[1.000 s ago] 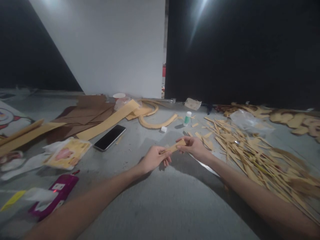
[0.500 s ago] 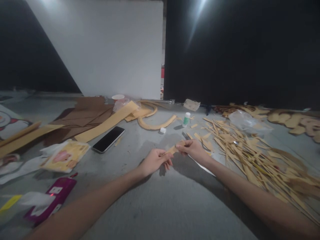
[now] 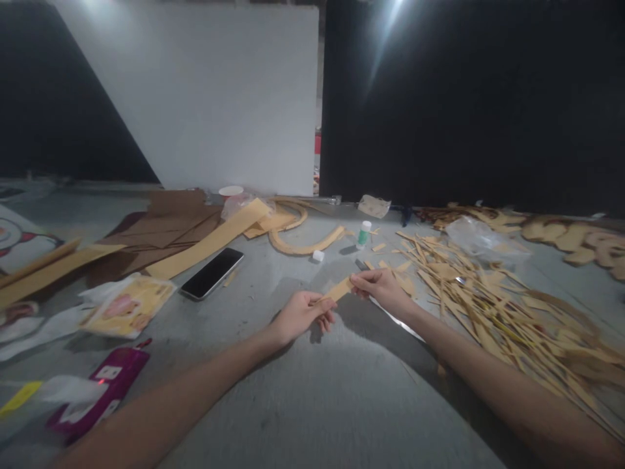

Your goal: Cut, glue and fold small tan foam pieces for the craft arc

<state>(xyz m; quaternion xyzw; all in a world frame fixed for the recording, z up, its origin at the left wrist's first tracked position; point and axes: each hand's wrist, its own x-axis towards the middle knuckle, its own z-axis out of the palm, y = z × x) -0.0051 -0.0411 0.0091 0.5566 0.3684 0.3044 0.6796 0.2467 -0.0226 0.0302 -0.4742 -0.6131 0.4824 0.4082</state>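
Note:
A short tan strip (image 3: 338, 290) is stretched between my two hands above the grey table (image 3: 273, 404). My left hand (image 3: 306, 315) pinches its lower left end, thumb on top. The upper right end sits between the fingertips of my right hand (image 3: 378, 288). Beyond my hands stand a small green and white bottle (image 3: 364, 234) and a white cap (image 3: 318, 256). Partly hidden under my right forearm lies a long thin metallic-looking thing (image 3: 398, 320). Small tan offcuts (image 3: 404, 281) lie just behind my right hand.
A large heap of thin tan strips (image 3: 502, 319) spreads on the right, with a plastic bag (image 3: 481, 238) behind. To the left are a phone (image 3: 213, 272), a tissue pack (image 3: 127, 306), a purple case (image 3: 105, 391), a long tan band (image 3: 209, 241) and brown sheets (image 3: 166, 225).
My right hand has shifted slightly right, away from my left hand, and more of the tan strip shows between them. My left hand has barely moved.

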